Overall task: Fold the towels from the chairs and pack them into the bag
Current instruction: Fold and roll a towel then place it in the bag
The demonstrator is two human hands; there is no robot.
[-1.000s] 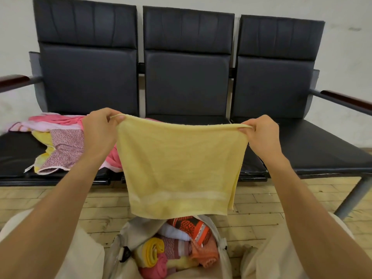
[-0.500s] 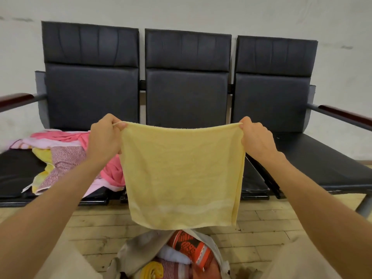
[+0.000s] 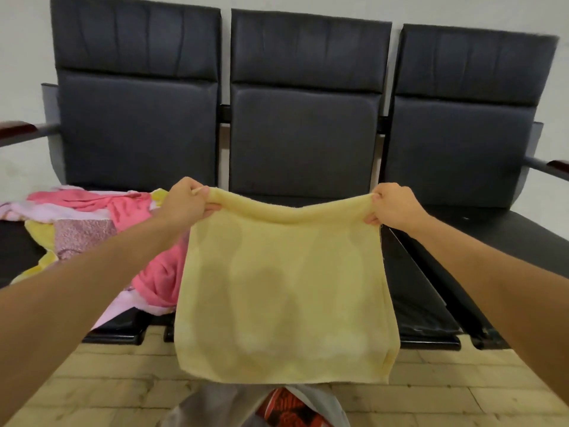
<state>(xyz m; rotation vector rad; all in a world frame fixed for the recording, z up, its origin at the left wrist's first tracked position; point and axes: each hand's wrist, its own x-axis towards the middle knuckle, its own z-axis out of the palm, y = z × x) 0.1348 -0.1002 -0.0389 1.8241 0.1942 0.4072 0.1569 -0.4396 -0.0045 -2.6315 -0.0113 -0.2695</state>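
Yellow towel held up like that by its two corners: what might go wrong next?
The yellow towel hangs only from pinches by the left hand and right hand, its top edge sagging; a slipped corner could drop it on the floor. It hides most of the bag below, so packing may miss. The pink towel pile reaches the seat edge beside the left forearm and might get brushed off.

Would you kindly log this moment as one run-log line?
step: fold; left hand: pinches yellow towel corner; right hand: pinches other corner; towel pile: on chairs; bag: below towel
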